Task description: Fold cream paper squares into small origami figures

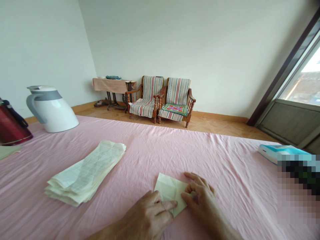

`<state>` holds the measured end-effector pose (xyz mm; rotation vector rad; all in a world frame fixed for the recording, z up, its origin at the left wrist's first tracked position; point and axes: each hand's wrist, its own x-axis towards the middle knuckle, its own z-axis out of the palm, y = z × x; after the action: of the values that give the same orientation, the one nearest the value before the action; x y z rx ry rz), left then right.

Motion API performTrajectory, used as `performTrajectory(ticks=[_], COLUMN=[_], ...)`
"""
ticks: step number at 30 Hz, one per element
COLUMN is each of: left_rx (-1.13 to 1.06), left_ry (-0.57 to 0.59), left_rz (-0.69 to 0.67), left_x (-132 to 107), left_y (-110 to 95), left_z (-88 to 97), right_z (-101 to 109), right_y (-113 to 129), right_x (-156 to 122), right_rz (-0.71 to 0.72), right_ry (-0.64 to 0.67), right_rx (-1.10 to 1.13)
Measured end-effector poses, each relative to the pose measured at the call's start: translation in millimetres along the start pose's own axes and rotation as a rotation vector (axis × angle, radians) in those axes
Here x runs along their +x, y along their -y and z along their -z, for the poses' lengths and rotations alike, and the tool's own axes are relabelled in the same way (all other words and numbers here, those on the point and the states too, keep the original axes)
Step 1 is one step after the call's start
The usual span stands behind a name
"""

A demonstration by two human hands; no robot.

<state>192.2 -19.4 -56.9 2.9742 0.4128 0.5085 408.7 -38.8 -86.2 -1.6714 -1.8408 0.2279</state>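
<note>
Lower centre, two hands on one sheet of paper (161, 181): the left hand (151, 213) lays its fingers across it, the right hand (203, 198) curls narrow at its edge, grip impossible to tell! Creases are in; this piece looks part-folded, not finished. Left of frame, one paper stack (85, 175) lies apart, layers too tight to count. Far right, one blue-and-white pack (277, 151); far left, one red flask (12, 125), then one white jug (58, 113). Upper centre, two striped chairs (150, 95)!
</note>
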Motion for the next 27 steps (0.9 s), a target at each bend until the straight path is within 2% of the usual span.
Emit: performTrajectory(ticks=[4, 14, 21, 27], left_rx=[0.005, 0.032, 0.069, 0.086], left_ry=[-0.032, -0.026, 0.015, -0.058], left_rz=[-0.013, -0.014, -0.029, -0.018], left_x=[-2, -2, 0, -2], left_y=[2, 4, 1, 2], left_z=[-6.3, -10.2, -3.9, -9.4], right_z=[-5, -5, -4, -8], right_y=[-5, -8, 0, -9], right_x=[-3, -2, -3, 0], right_rz=[0.015, -0.029, -0.048, -0.016], right_ry=[-0.019, 0.082, 0.061, -0.009], right_rx=[0.019, 0.027, 0.036, -0.033])
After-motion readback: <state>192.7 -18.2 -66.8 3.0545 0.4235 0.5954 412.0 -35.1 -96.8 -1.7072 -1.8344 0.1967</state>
